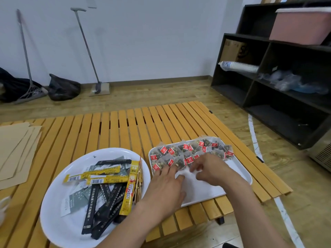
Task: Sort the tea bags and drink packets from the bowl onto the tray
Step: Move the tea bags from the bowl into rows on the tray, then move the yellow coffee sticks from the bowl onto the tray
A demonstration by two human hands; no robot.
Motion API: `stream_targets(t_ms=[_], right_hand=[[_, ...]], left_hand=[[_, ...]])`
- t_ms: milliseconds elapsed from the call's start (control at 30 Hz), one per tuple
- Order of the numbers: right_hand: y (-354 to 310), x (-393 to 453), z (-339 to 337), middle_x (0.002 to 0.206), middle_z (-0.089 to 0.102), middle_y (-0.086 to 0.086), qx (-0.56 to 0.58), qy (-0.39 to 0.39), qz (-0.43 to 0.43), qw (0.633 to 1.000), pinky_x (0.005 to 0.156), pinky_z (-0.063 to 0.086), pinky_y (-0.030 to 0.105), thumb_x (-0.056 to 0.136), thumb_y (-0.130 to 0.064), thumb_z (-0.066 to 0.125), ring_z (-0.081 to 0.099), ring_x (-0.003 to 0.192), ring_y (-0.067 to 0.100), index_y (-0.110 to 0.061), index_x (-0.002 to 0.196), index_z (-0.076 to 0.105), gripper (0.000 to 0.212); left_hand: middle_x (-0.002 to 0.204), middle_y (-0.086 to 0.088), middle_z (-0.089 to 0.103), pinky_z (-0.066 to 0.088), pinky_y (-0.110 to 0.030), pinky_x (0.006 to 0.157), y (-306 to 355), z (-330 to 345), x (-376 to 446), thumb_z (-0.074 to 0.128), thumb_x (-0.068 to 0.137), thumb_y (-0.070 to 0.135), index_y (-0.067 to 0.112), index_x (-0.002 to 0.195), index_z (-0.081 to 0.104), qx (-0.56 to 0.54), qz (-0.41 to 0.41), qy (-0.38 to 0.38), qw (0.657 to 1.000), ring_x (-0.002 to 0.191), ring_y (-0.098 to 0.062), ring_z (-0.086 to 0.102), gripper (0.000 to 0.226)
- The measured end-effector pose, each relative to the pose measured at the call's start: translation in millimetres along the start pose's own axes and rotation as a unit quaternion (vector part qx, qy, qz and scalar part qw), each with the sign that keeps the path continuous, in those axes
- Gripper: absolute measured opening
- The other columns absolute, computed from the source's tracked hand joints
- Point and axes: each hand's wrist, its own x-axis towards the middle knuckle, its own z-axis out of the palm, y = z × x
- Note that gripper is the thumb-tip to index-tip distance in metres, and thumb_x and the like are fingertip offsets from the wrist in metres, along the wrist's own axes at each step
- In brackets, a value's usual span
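Observation:
A white rectangular tray lies on the slatted table, its far half covered by two rows of mesh tea bags with red tags. Left of it, a white round bowl holds several black, yellow and grey-white drink packets. My left hand reaches over the tray's near-left part, its fingers stretched to the nearest tea bags. My right hand hovers over the tray's middle with fingers curled at the edge of the near row. I cannot tell whether it holds a bag.
Flat brown cardboard sheets lie on the yellow slatted table at the left. A dark shelf unit stands to the right on the floor. A broom, a mop and black bags lean by the far wall.

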Motion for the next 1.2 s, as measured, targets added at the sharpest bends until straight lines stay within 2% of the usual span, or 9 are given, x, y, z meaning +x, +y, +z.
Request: stream_targets(t_ms=[233,367,567,733,900,1000,1067,1133,1200], right_hand=[[41,-13,-17,0.106,0.067,-0.006,0.023,0.03,0.099,0.994,0.069,0.049,0.021,0.067,-0.014,0.083,0.063,0.096,0.011,-0.038,0.09,0.071,0.035],[40,-9,-16,0.109,0.066,-0.004,0.037,0.053,0.082,0.995,0.081,0.051,0.025,0.062,-0.016,0.086,0.061,0.103,0.013,-0.038,0.096,0.073,0.042],[34,-6,-13,0.114,0.063,-0.005,-0.007,0.006,0.095,0.995,0.076,0.047,0.022,0.068,-0.011,0.087,0.058,0.104,0.012,-0.032,0.104,0.073,0.044],[9,-6,-4,0.122,0.066,0.0,-0.057,-0.008,0.123,0.991,0.089,0.055,0.032,0.064,-0.013,0.093,0.064,0.106,0.019,-0.033,0.102,0.071,0.049],[-16,-8,2,0.122,0.066,-0.001,-0.085,-0.011,0.114,0.99,0.081,0.054,0.027,0.068,-0.017,0.091,0.063,0.093,0.016,-0.032,0.112,0.069,0.051],[-28,-15,-1,0.12,0.066,-0.002,-0.115,-0.029,0.112,0.987,0.085,0.054,0.029,0.071,-0.023,0.09,0.064,0.104,0.017,-0.032,0.113,0.07,0.048],[-40,-20,-7,0.109,0.072,-0.005,-0.128,-0.01,0.094,0.987,0.082,0.057,0.031,0.077,-0.027,0.084,0.067,0.096,0.015,-0.03,0.102,0.074,0.027],[-58,-25,-8,0.087,0.075,-0.006,-0.111,0.049,0.038,0.992,0.069,0.057,0.03,0.087,-0.026,0.071,0.069,0.079,0.013,-0.027,0.088,0.076,0.005],[-84,-25,2,0.082,0.075,-0.009,-0.016,0.099,-0.046,0.994,0.072,0.059,0.033,0.087,-0.027,0.069,0.069,0.079,0.011,-0.028,0.088,0.078,0.009]], left_hand=[[0.153,-0.008,0.034,0.033,-0.045,0.113,1,-1,-11,0.042,0.104,0.043,0.023,0.151,0.04,-0.039,-0.009,-0.02,0.999,0.142,-0.028,0.028,0.051],[0.152,-0.009,0.035,0.034,-0.045,0.113,-3,-1,-14,0.043,0.103,0.041,0.023,0.151,0.04,-0.04,-0.011,-0.018,0.999,0.141,-0.029,0.028,0.051],[0.152,-0.011,0.036,0.034,-0.048,0.114,-8,-4,-24,0.045,0.102,0.036,0.022,0.15,0.042,-0.047,-0.012,-0.013,0.999,0.14,-0.031,0.03,0.05],[0.153,-0.01,0.036,0.035,-0.048,0.113,-21,-8,-34,0.048,0.1,0.036,0.023,0.15,0.043,-0.049,-0.014,-0.028,0.998,0.14,-0.03,0.03,0.051],[0.15,-0.01,0.04,0.039,-0.047,0.109,-36,-10,-44,0.052,0.099,0.035,0.023,0.147,0.048,-0.05,-0.021,-0.028,0.998,0.137,-0.03,0.034,0.049],[0.144,-0.004,0.048,0.042,-0.042,0.109,-46,-14,-50,0.053,0.102,0.031,0.024,0.138,0.059,-0.143,-0.013,0.0,0.99,0.135,-0.023,0.042,0.038],[0.13,0.003,0.06,0.048,-0.04,0.104,-58,-25,-57,0.053,0.102,0.03,0.025,0.124,0.068,-0.222,-0.03,0.058,0.973,0.122,-0.015,0.055,0.027],[0.112,0.01,0.067,0.054,-0.037,0.09,-80,-39,-68,0.057,0.099,0.032,0.028,0.11,0.071,-0.231,-0.093,0.129,0.96,0.101,-0.009,0.062,0.018],[0.103,0.014,0.069,0.054,-0.032,0.08,-108,-47,-82,0.063,0.093,0.04,0.032,0.105,0.069,-0.177,-0.194,0.162,0.951,0.094,-0.008,0.064,0.016]])
